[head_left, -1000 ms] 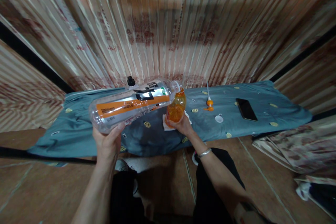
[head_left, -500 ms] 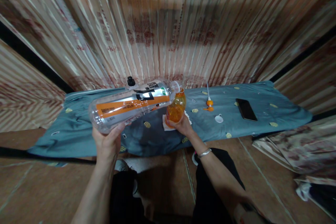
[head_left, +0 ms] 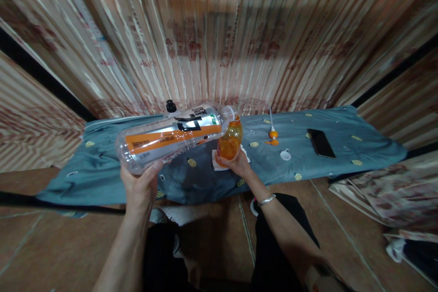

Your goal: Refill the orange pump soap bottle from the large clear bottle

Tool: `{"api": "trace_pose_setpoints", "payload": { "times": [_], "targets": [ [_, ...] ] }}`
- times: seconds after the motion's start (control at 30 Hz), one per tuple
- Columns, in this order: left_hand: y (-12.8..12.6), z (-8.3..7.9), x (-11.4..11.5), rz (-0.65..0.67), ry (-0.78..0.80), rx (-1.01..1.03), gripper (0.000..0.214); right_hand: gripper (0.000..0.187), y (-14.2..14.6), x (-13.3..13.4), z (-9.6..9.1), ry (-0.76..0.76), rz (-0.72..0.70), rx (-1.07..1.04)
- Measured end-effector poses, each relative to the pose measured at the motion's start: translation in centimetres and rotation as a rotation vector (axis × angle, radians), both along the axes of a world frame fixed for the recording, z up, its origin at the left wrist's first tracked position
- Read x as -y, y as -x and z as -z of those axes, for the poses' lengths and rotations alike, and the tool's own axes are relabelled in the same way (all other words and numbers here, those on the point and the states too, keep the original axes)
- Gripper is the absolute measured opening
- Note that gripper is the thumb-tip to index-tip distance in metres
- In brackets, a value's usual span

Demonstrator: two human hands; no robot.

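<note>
A large clear plastic bottle point(head_left: 171, 136) with an orange and silver label lies tipped nearly level, its mouth pointing right. My left hand point(head_left: 138, 185) is closed around its base end. The bottle's open neck rests at, or just over, the mouth of an orange see-through bottle point(head_left: 229, 141), which stands upright. My right hand point(head_left: 236, 162) grips that orange bottle low on its side. Under it lies a white tissue point(head_left: 219, 165). Whether liquid is flowing between the two mouths I cannot make out.
An orange pump top point(head_left: 273, 137) with a clear tube lies on the blue patterned cloth point(head_left: 205, 187), right of the bottles. Farther right is a black phone point(head_left: 320, 143). A black-capped bottle point(head_left: 170, 106) stands behind the large bottle. Striped curtains point(head_left: 212, 32) hang at the back.
</note>
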State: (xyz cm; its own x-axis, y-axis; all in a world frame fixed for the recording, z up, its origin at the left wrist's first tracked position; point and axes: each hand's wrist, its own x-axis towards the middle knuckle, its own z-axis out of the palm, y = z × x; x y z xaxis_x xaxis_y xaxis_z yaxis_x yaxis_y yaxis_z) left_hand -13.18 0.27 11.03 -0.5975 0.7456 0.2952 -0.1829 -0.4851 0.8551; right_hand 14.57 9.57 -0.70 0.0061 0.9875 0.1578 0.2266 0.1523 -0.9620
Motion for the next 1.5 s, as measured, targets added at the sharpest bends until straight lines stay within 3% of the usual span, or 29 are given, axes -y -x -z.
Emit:
{"api": "trace_pose_setpoints", "payload": {
  "times": [0.83, 1.07, 1.5],
  "targets": [
    [-0.1, -0.3, 0.1, 0.0, 0.031, -0.025, 0.073, 0.071, -0.1, 0.1, -0.1, 0.006, -0.007, 0.01],
    [0.3, 0.0, 0.2, 0.023, 0.016, -0.065, 0.061, 0.072, 0.0, 0.3, -0.4, 0.003, 0.006, 0.009],
    [-0.1, -0.5, 0.2, 0.024, -0.021, -0.009, 0.065, 0.073, 0.0, 0.3, -0.7, 0.029, 0.007, 0.006]
  ]
}}
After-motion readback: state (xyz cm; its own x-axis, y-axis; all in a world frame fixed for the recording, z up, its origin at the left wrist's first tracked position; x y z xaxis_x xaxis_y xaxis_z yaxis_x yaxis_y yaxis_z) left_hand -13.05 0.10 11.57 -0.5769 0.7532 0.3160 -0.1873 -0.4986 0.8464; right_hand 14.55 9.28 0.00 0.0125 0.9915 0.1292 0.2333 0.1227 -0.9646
